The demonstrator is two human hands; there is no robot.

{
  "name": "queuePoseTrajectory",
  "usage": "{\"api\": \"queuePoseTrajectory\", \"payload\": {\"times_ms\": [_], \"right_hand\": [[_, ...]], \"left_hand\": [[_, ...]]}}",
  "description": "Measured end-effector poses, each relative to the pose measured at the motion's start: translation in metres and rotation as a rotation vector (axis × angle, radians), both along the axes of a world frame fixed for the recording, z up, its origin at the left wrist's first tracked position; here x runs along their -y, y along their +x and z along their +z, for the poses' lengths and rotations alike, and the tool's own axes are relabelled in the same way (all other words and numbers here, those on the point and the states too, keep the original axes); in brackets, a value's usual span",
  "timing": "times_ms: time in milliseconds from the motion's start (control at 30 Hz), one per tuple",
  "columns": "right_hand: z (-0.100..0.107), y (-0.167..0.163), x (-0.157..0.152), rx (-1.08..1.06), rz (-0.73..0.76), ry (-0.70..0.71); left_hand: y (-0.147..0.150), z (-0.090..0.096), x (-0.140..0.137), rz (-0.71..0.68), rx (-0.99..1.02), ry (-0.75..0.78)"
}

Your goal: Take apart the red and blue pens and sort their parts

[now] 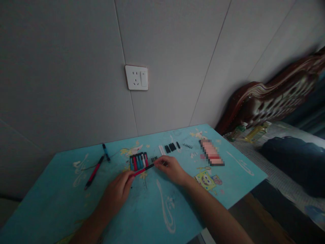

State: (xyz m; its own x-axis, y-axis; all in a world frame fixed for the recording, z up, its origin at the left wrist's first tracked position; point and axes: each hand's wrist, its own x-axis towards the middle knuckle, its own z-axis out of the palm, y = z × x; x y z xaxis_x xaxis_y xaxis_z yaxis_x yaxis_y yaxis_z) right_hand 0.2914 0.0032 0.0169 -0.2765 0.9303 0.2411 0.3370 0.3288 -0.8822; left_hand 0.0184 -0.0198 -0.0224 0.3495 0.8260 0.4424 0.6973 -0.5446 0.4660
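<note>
My left hand pinches the red end of a red and black pen above the blue tabletop. The black end of the same pen is between the fingertips of my right hand. Just behind the pen lies a row of red, blue, white and black pen barrels. Small dark pieces sit beside that row, close to my right fingertips. Farther back are thin white tubes and short black grips. Small springs and little white parts are spread to their right.
A red and black pen and a blue and black pen lie at the left. A blurred-out pink rectangle is at the table's right. The wall with a socket borders the table; bottles stand beyond.
</note>
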Motion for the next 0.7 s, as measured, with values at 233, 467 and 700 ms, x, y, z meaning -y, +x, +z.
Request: {"api": "queuePoseTrajectory", "payload": {"times_ms": [233, 467, 700], "right_hand": [[0.004, 0.003, -0.001, 0.035, -0.048, 0.032], [0.010, 0.016, -0.005, 0.093, -0.135, 0.051], [0.036, 0.017, 0.007, 0.137, -0.164, 0.142]], "left_hand": [[-0.001, -0.002, 0.001, 0.018, -0.021, 0.000], [-0.005, -0.005, 0.000, 0.044, -0.030, -0.002], [-0.009, -0.005, 0.000, 0.029, -0.063, -0.061]]}}
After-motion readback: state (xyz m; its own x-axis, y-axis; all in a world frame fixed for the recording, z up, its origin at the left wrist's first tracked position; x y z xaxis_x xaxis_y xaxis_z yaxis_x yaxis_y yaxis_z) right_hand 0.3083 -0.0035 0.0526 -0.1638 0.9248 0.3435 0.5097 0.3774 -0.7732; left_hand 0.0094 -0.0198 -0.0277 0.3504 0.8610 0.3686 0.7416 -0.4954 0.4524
